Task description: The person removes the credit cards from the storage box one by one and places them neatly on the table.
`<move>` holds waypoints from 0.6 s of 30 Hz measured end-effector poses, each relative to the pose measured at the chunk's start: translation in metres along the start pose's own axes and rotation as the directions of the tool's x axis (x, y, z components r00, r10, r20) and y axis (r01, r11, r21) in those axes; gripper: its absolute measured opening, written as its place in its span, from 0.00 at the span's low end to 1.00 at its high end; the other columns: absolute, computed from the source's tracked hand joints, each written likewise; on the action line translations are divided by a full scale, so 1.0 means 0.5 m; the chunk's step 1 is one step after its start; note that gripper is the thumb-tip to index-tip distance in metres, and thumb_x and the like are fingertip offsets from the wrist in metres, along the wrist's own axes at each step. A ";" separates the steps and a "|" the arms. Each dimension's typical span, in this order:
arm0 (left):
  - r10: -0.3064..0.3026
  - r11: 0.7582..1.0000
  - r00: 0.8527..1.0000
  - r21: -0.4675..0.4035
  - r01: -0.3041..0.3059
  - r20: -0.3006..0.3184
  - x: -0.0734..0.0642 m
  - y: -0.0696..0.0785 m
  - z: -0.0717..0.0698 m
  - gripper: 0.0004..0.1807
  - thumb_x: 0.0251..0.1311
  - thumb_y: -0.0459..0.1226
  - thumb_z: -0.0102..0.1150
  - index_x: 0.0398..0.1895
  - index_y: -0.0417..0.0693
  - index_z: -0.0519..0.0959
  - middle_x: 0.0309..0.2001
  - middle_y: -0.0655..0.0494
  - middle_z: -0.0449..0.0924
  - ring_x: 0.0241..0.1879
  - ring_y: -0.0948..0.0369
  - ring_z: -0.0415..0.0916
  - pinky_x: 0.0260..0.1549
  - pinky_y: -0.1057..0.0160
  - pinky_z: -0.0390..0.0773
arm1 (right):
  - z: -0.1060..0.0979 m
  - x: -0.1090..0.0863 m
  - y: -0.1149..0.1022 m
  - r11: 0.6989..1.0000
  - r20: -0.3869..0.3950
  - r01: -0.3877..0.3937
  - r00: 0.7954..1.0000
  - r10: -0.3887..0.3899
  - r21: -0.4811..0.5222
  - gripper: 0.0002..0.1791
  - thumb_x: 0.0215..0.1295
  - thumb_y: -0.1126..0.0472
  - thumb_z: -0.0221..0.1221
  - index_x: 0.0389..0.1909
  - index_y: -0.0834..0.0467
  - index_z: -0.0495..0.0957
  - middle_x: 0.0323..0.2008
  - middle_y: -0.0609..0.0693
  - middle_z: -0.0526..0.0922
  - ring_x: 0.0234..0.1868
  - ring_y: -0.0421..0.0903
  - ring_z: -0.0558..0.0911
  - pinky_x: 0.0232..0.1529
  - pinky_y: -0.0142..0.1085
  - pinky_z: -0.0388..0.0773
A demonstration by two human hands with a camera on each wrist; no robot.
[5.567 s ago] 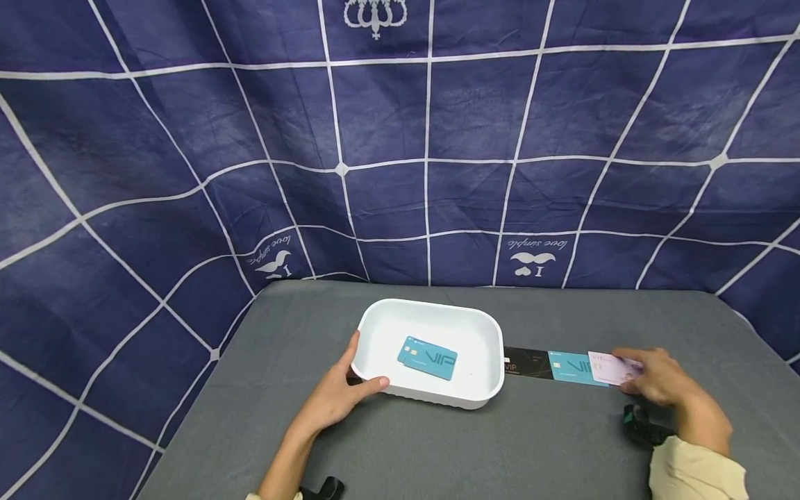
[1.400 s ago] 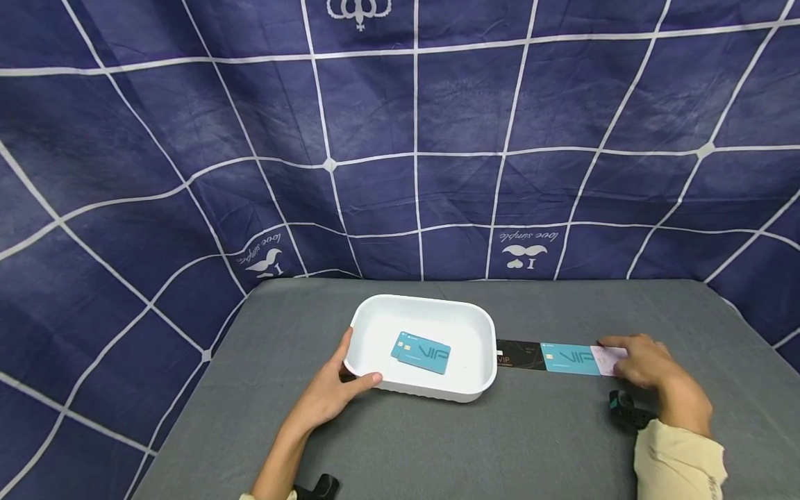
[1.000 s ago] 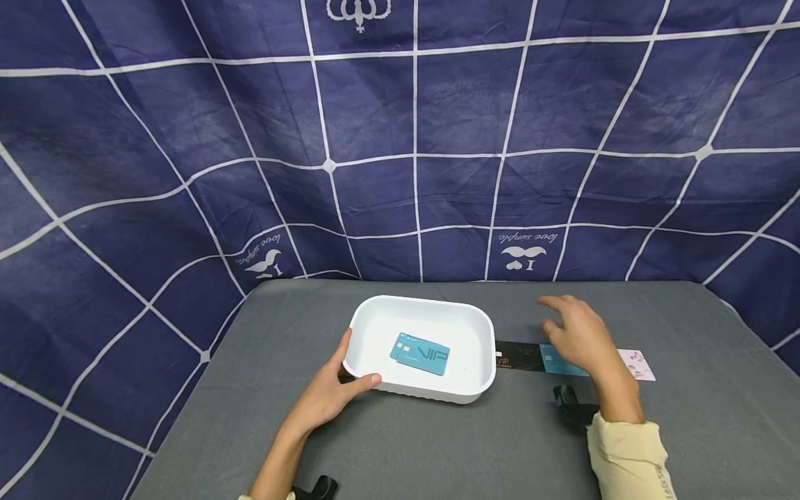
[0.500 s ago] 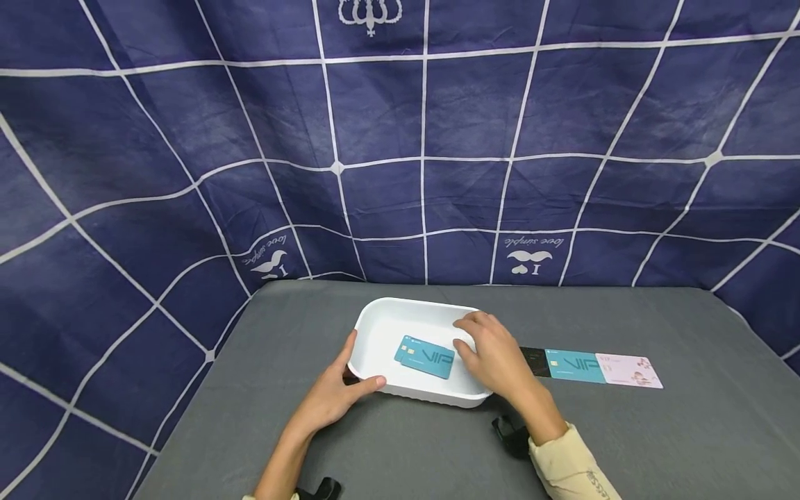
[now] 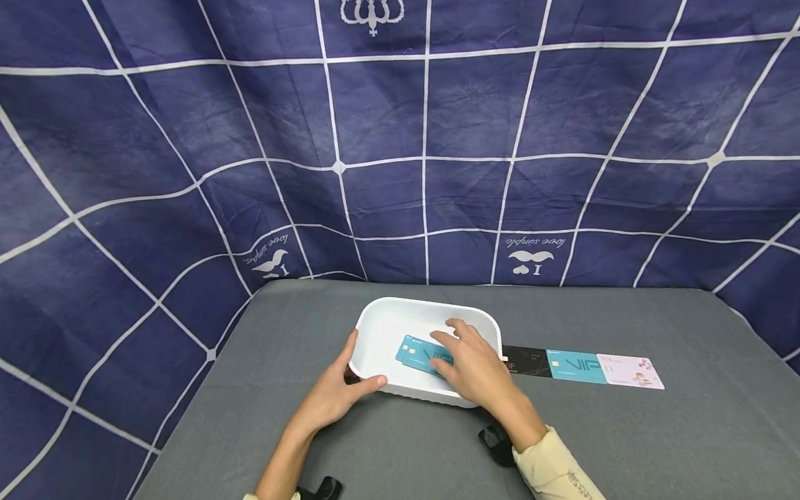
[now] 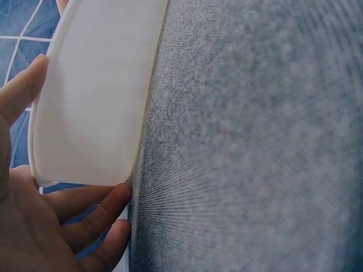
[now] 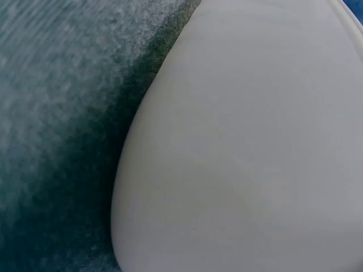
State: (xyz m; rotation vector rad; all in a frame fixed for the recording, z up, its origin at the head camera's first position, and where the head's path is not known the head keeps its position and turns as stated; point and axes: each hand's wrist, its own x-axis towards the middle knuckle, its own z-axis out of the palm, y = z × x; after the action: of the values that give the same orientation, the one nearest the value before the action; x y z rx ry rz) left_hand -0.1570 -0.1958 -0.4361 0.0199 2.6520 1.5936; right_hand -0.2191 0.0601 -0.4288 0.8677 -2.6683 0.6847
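Note:
My left hand (image 5: 331, 396) holds the near left corner of a white plastic tray (image 5: 381, 323), thumb along the near side and fingers round the left end. In the left wrist view its fingertips (image 6: 122, 192) sit at the foot of the tray's wall. Inside the tray lie overlapping blue VIP cards (image 5: 412, 353). My right hand (image 5: 480, 368) reaches over the tray's right side, fingers spread and bent above the cards, covering their right end. Only the tray's outer wall (image 7: 244, 141) and cloth show in the right wrist view.
Right of the tray, a row of cards lies on the grey cloth (image 5: 406, 444): a black card (image 5: 531, 362), a blue VIP card (image 5: 575, 366) and a pink card (image 5: 630, 371). A blue gridded curtain (image 5: 469, 194) hangs behind and at the left.
My right hand laid the pink card flat at the end of the row, let it go, then moved left over the tray to its blue cards. My left hand stayed at the tray.

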 end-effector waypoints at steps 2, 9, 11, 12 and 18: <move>0.000 1.000 1.000 -0.005 0.000 0.001 0.002 -0.001 0.001 0.59 0.55 0.52 0.71 0.80 0.51 0.41 0.76 0.43 0.50 0.70 0.47 0.57 0.63 0.43 0.57 | 0.000 0.001 0.001 1.000 0.036 -0.005 0.999 0.005 -0.001 0.26 0.59 0.52 0.70 0.58 0.55 0.81 0.60 0.61 0.74 0.57 0.57 0.75 0.54 0.50 0.71; 0.003 1.000 1.000 0.011 -0.003 -0.002 0.003 -0.001 0.001 0.59 0.56 0.52 0.71 0.80 0.49 0.41 0.75 0.42 0.50 0.69 0.46 0.57 0.63 0.42 0.57 | 0.000 0.009 0.001 0.996 0.135 -0.072 0.988 0.079 -0.052 0.29 0.57 0.45 0.70 0.57 0.53 0.82 0.46 0.54 0.76 0.43 0.48 0.74 0.40 0.42 0.73; 0.002 1.000 1.000 0.021 -0.002 -0.007 0.002 -0.001 0.003 0.59 0.55 0.53 0.71 0.80 0.49 0.42 0.75 0.42 0.51 0.69 0.47 0.57 0.63 0.41 0.56 | 0.000 0.011 0.001 0.992 0.162 -0.102 0.980 0.113 -0.072 0.30 0.56 0.44 0.70 0.57 0.53 0.82 0.39 0.50 0.72 0.38 0.46 0.69 0.33 0.40 0.69; 0.002 1.000 1.000 0.026 -0.002 -0.009 0.002 -0.001 0.004 0.59 0.55 0.53 0.71 0.80 0.49 0.42 0.75 0.42 0.51 0.69 0.47 0.57 0.63 0.41 0.56 | 0.000 0.012 0.000 0.990 0.176 -0.116 0.976 0.129 -0.083 0.30 0.55 0.43 0.70 0.57 0.53 0.82 0.37 0.50 0.70 0.36 0.45 0.68 0.31 0.39 0.67; 0.002 1.000 1.000 0.024 -0.002 -0.012 0.000 -0.003 0.004 0.59 0.55 0.53 0.71 0.80 0.50 0.42 0.75 0.42 0.51 0.68 0.48 0.59 0.62 0.43 0.57 | 0.001 0.019 -0.007 0.978 0.277 -0.161 0.941 0.193 -0.137 0.35 0.56 0.38 0.68 0.62 0.50 0.79 0.37 0.50 0.68 0.39 0.48 0.68 0.33 0.44 0.69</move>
State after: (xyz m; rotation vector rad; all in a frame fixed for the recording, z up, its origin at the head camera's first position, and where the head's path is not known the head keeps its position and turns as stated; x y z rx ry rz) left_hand -0.1569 -0.1947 -0.4382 0.0142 2.6809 1.5671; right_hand -0.2246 0.0529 -0.4244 0.7540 -3.0422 0.4687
